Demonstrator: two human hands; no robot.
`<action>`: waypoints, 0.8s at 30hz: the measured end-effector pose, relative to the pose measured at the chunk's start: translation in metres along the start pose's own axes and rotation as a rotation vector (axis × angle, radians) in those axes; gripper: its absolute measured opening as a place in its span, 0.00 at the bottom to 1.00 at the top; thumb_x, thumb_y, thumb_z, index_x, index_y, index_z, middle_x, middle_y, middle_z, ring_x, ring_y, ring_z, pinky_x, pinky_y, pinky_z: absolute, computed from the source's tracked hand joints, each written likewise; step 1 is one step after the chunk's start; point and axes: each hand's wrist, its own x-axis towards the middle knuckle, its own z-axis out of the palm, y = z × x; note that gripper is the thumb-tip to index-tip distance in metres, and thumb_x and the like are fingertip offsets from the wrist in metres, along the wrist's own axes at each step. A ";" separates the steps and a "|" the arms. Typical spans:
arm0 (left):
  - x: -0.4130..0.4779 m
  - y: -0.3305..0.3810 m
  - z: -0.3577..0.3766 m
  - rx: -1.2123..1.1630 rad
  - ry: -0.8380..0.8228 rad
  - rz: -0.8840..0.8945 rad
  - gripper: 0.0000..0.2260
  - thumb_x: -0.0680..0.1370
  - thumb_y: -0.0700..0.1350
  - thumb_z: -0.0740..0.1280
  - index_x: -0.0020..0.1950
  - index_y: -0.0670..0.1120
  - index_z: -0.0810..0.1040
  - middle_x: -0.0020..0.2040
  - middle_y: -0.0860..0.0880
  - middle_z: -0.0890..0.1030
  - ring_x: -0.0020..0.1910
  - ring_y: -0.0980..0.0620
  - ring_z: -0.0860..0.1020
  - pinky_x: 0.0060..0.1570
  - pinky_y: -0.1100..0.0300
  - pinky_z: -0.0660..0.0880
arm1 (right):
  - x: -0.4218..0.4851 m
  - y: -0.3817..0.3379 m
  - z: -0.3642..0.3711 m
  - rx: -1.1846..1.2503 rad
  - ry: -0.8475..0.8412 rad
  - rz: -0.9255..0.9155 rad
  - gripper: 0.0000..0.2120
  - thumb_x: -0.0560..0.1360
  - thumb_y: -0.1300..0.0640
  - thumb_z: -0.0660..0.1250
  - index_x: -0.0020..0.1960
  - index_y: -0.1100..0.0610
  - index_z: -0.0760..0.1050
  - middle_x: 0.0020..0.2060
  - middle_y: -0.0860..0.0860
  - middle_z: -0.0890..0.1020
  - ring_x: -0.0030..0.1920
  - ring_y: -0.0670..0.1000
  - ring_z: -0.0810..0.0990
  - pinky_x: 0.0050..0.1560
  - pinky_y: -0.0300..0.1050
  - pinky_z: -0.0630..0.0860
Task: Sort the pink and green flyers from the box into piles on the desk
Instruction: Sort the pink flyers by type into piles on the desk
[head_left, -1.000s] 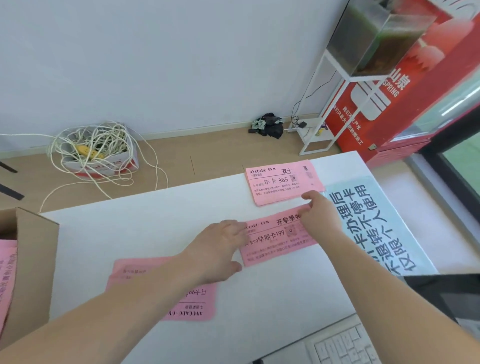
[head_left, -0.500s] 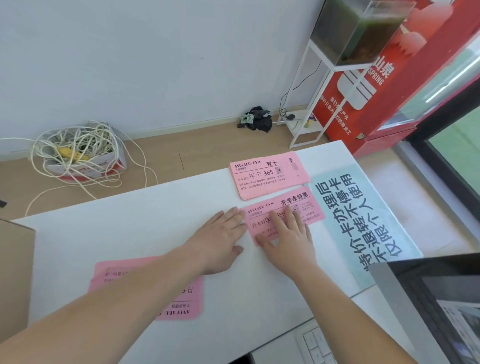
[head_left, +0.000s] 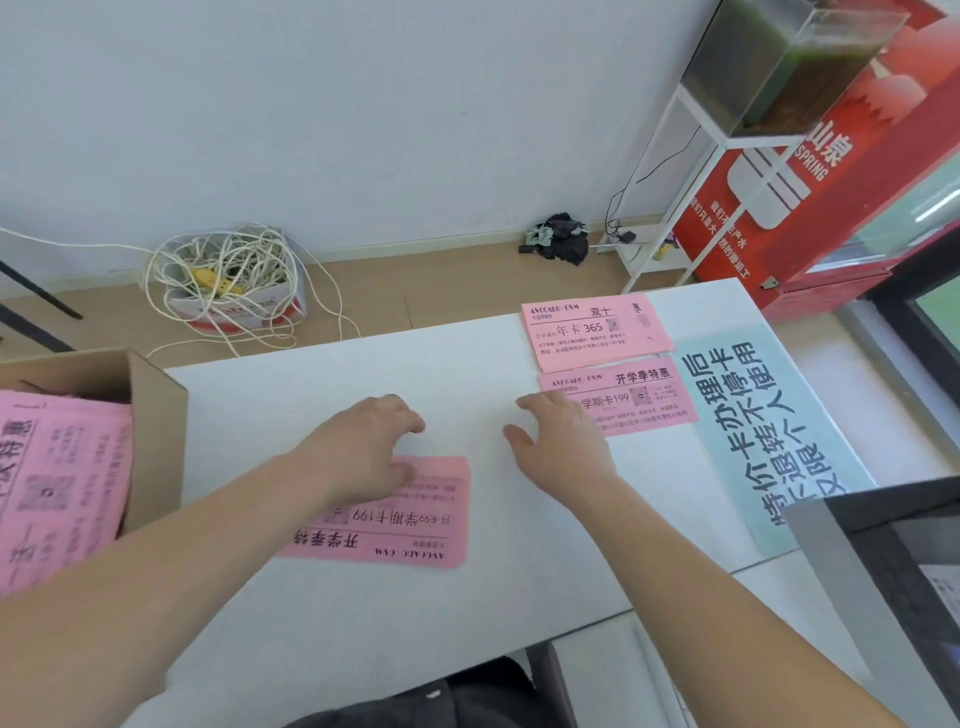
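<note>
Your left hand (head_left: 358, 457) rests on upside-down pink flyer (head_left: 395, 512) just right of box (head_left: 150, 415), grip loose, holding nothing. Right hand (head_left: 558, 441) open, empty, touching far pink pile (head_left: 628, 400). Next, likely: turn flyer, stack it.

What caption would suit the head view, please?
Left hand on a pink flyer, right hand beside sorted pink piles.

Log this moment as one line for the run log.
left hand: on near flyer | right hand: open, at 199 pile | 365 pile: behind it | box: flyers inside
</note>
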 end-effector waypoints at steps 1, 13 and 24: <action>-0.009 -0.012 -0.002 0.050 -0.053 -0.067 0.31 0.75 0.57 0.72 0.77 0.54 0.68 0.73 0.55 0.68 0.72 0.52 0.67 0.70 0.53 0.70 | -0.008 -0.018 0.005 0.036 -0.051 -0.042 0.21 0.81 0.45 0.64 0.73 0.50 0.73 0.70 0.47 0.73 0.71 0.51 0.70 0.67 0.51 0.72; -0.067 -0.072 0.023 -0.012 -0.055 -0.269 0.33 0.67 0.54 0.79 0.67 0.55 0.68 0.60 0.52 0.72 0.62 0.49 0.68 0.60 0.51 0.71 | -0.055 -0.080 0.066 -0.115 -0.176 -0.105 0.47 0.69 0.40 0.77 0.81 0.45 0.56 0.75 0.39 0.61 0.78 0.44 0.56 0.68 0.46 0.71; -0.085 -0.082 -0.006 -0.491 0.214 -0.112 0.13 0.76 0.36 0.62 0.46 0.55 0.78 0.45 0.56 0.82 0.47 0.52 0.80 0.43 0.59 0.76 | -0.050 -0.107 0.049 -0.021 -0.232 -0.024 0.50 0.62 0.33 0.78 0.79 0.41 0.62 0.69 0.40 0.69 0.72 0.47 0.66 0.66 0.52 0.73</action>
